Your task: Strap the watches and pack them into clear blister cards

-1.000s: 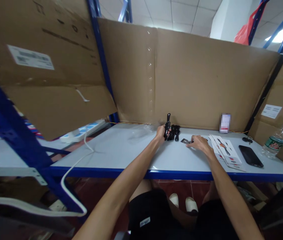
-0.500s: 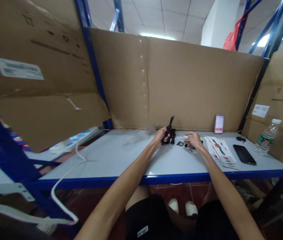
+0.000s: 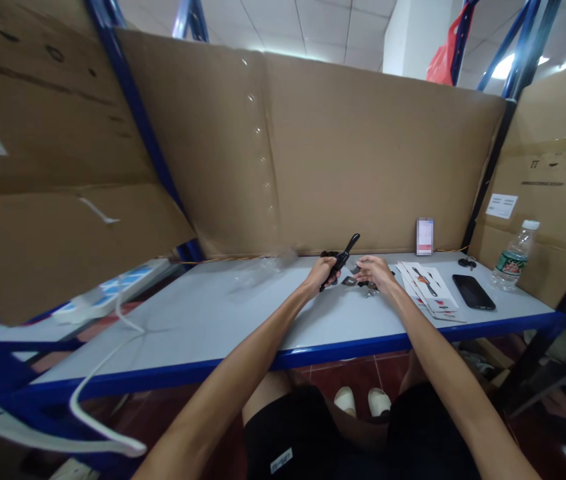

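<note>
My left hand [image 3: 321, 271] is closed around a long black strap-like piece [image 3: 343, 256] that sticks up and to the right. My right hand [image 3: 373, 269] hovers close beside it over the grey table [image 3: 243, 320], fingers curled over small dark parts [image 3: 350, 281]; whether it holds one is hidden. More black pieces [image 3: 330, 255] lie just behind the hands, near the cardboard wall.
Several printed cards [image 3: 427, 289] lie right of my hands, then a black phone [image 3: 473, 291], keys [image 3: 466, 262] and a water bottle [image 3: 515, 255]. A small box [image 3: 425, 236] stands against the cardboard wall [image 3: 363, 147]. A power strip [image 3: 113, 290] and white cable [image 3: 103, 360] lie left.
My left hand has lifted the black strap off the pile and tilted it rightwards. My right hand has left the table near the cards and come in beside it. My view has swung left.
</note>
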Demonstrator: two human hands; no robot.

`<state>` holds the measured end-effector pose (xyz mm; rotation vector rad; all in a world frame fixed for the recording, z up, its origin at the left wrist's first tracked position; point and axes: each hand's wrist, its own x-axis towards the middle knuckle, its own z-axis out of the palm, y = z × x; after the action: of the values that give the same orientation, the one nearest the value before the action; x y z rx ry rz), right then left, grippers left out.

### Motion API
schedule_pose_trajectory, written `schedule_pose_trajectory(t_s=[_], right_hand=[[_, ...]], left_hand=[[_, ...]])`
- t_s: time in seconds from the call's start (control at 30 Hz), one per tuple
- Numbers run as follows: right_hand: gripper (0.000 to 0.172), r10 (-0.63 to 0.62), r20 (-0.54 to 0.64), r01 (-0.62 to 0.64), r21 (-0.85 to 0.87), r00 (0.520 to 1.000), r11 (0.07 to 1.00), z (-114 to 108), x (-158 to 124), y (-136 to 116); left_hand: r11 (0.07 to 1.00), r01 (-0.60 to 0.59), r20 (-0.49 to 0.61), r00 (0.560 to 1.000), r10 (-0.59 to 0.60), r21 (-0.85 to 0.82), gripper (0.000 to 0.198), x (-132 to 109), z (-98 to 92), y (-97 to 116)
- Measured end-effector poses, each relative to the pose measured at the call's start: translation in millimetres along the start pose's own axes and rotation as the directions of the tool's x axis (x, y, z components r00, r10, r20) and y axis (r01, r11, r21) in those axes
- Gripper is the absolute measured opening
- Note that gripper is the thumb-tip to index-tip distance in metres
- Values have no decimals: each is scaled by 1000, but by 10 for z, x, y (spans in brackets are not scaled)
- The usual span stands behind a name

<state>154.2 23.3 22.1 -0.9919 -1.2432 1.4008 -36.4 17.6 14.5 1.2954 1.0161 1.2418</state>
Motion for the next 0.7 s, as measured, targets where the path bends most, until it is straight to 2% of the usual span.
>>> schedule_pose_trajectory(t_s=[0.13,0.27,0.57,0.7], right_hand=[[14,8,26,-9,11,1000,1000,4,-24,-29],[17,7,37,-7,20,999,1000,5,-13,-19],[21,0,141,-8,59,990,998,-13,77,88],[22,2,132,-10,64,991,998,-15,98,106]], left_hand=[[1000,18,7,1000,-18,-9,23,-6,10,8],[1000,23,21,1000,-22,-14,26,-23,23,22],[997,45,88,995,-50,59,30,-69,78,6],[996,48,141,988,-58,73,22,-86,101,11]])
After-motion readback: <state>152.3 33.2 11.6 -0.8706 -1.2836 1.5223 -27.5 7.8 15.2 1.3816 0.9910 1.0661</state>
